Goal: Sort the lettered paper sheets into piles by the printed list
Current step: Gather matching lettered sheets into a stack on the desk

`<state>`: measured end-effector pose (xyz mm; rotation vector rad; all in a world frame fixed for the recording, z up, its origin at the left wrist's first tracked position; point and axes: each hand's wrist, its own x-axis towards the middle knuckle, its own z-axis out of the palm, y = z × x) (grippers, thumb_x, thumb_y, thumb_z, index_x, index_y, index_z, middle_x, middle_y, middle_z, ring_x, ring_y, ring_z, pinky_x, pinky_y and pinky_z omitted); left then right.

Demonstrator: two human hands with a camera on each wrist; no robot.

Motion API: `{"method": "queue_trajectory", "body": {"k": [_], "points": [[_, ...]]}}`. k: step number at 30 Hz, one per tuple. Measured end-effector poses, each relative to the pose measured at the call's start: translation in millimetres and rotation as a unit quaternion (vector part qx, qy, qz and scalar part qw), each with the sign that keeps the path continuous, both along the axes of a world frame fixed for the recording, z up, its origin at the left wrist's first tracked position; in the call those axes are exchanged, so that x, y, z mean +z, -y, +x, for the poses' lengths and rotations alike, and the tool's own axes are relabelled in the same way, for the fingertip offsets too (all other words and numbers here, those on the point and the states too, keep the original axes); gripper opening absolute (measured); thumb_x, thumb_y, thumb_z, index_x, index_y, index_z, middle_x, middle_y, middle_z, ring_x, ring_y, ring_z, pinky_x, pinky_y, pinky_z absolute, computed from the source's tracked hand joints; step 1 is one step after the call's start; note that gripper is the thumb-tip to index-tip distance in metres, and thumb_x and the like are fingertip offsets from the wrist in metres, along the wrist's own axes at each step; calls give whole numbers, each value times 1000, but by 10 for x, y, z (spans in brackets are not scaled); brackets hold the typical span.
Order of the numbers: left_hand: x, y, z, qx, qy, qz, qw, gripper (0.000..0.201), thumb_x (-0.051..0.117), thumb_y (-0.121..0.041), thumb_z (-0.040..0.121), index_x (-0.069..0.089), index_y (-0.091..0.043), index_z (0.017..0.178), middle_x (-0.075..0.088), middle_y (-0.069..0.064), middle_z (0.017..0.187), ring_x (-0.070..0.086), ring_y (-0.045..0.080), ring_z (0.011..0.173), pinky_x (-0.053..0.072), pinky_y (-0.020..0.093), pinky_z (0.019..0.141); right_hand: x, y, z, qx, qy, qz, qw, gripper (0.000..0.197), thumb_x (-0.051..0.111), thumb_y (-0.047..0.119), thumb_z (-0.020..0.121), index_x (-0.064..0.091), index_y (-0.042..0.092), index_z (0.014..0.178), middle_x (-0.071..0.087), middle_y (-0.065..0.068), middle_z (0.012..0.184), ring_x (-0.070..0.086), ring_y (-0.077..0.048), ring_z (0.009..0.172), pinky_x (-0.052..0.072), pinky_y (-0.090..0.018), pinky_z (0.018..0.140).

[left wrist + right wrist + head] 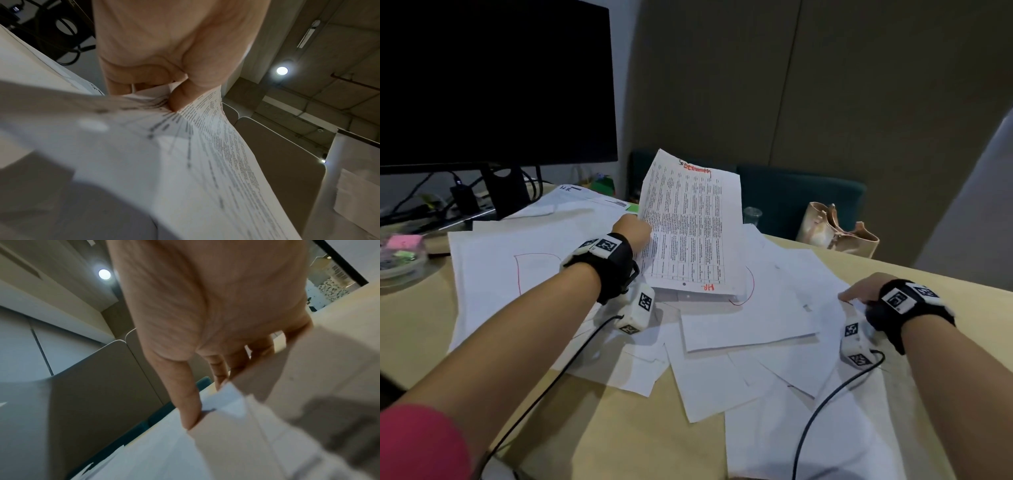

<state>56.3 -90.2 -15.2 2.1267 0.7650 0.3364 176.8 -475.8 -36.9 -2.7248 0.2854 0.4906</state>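
My left hand (635,228) pinches the left edge of a printed table sheet (688,233) and holds it tilted up above the loose white sheets (750,318) spread over the table. Red "HR" is written at its near edge and a red word at its far edge. In the left wrist view the thumb and fingers (174,99) crease the printed sheet (205,146). My right hand (851,298) lies on the papers at the right. There the thumb and fingers (189,410) pinch a white sheet (257,426) at its raised corner. Another sheet marked "H.R" (575,193) lies at the back.
A black monitor (493,82) on a stand with cables fills the back left. A clear box of pink and green notes (400,253) sits at the left edge. A beige bag (835,229), a glass (752,214) and teal chairs (801,202) stand beyond the table (619,428).
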Motion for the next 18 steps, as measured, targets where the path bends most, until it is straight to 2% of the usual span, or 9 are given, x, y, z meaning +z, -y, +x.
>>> {"method": "queue_trajectory", "body": {"k": [4, 6, 7, 8, 10, 11, 14, 15, 18], "points": [[-10, 67, 77, -15, -8, 2, 1000, 35, 37, -10, 98, 53, 5, 125, 56, 25, 125, 55, 39, 112, 42, 34, 84, 10, 43, 24, 11, -17, 33, 999, 23, 77, 19, 75, 63, 2, 81, 56, -12, 73, 49, -25, 65, 38, -30, 62], [-11, 109, 117, -22, -15, 9, 1000, 34, 36, -9, 99, 52, 7, 125, 55, 26, 126, 54, 39, 113, 41, 34, 86, 60, 39, -26, 41, -46, 28, 998, 13, 66, 9, 81, 58, 2, 73, 49, -10, 67, 40, -21, 58, 34, -28, 55], [-17, 132, 137, -24, -19, 14, 999, 34, 36, -8, 99, 52, 8, 124, 55, 26, 128, 53, 39, 115, 42, 34, 87, 101, 17, -63, 60, -51, 8, 997, 9, 59, 5, 84, 59, 2, 76, 50, -9, 71, 40, -19, 59, 34, -25, 55], [-19, 155, 156, -27, -23, 17, 999, 34, 36, -8, 99, 51, 9, 125, 54, 26, 128, 53, 39, 116, 42, 35, 89, 136, -4, -78, 89, -42, -19, 995, 7, 56, 2, 85, 62, -1, 86, 53, -10, 79, 44, -18, 64, 38, -22, 57], [-15, 205, 184, -34, -27, 17, 999, 34, 36, -9, 99, 50, 7, 126, 54, 25, 130, 53, 38, 116, 43, 35, 91, 218, -30, -105, 121, -17, -60, 991, 31, 58, 1, 84, 60, -4, 114, 54, -12, 96, 51, -22, 81, 45, -25, 69], [-16, 227, 203, -37, -28, 19, 999, 34, 36, -9, 100, 50, 6, 127, 53, 24, 130, 53, 38, 117, 43, 35, 90, 264, -41, -132, 137, -1, -78, 987, 37, 59, 3, 84, 57, -3, 121, 54, -11, 99, 51, -23, 87, 44, -27, 73], [-10, 298, 233, -43, -28, 22, 998, 34, 35, -9, 99, 50, 5, 127, 54, 23, 130, 53, 38, 117, 43, 35, 91, 381, -56, -140, 164, 70, -128, 976, 39, 56, 8, 85, 58, -1, 122, 56, -7, 93, 52, -21, 86, 40, -22, 72], [-10, 320, 239, -47, -26, 20, 998, 34, 35, -9, 99, 50, 5, 126, 54, 23, 130, 53, 38, 116, 43, 36, 91, 399, -59, -99, 162, 80, -118, 976, 38, 57, 6, 85, 58, -1, 122, 57, -8, 95, 53, -21, 86, 41, -20, 71], [-13, 350, 248, -54, -22, 14, 998, 34, 36, -11, 99, 51, 2, 127, 56, 21, 128, 55, 37, 113, 42, 34, 86, 468, -77, -20, 126, 143, -119, 974, 31, 61, 9, 83, 63, 3, 113, 61, -12, 114, 59, -26, 98, 42, -20, 71]]}}
